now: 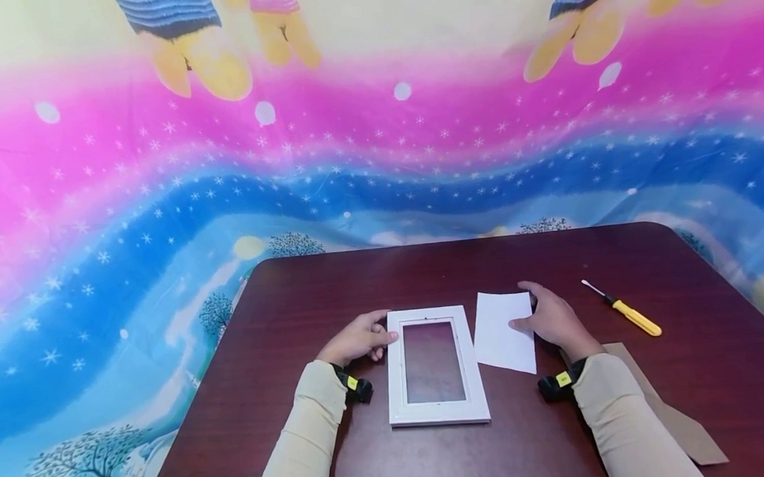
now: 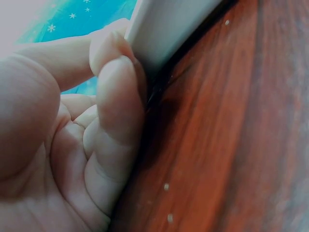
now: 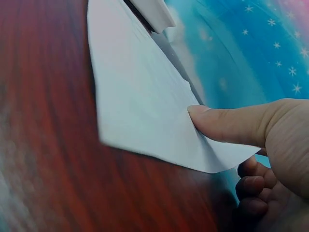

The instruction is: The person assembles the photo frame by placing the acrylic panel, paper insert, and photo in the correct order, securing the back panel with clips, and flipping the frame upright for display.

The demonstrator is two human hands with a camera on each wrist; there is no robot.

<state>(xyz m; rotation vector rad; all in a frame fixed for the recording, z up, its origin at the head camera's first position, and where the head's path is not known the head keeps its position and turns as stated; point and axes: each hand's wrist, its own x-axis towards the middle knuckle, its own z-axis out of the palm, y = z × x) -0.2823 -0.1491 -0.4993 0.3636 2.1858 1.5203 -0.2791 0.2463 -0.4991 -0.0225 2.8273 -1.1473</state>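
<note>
A white picture frame (image 1: 396, 380) with a see-through middle lies on the dark wooden table. My left hand (image 1: 359, 340) pinches its left side near the far corner, thumb on top and fingers at the edge; the left wrist view shows the fingertips against the frame's white side (image 2: 166, 29). Just right of the frame, my right hand (image 1: 557, 322) pinches a white sheet of paper (image 1: 503, 336) by its right edge. In the right wrist view the thumb presses on the paper (image 3: 140, 106), which bends up there, while the other fingers are partly hidden beneath.
A screwdriver (image 1: 635, 316) with a yellow handle lies on the table (image 1: 358, 282) beyond the right hand. A brown board (image 1: 674, 418) lies partly under the right forearm. Behind the table's far edge hangs a colourful printed cloth (image 1: 378, 139).
</note>
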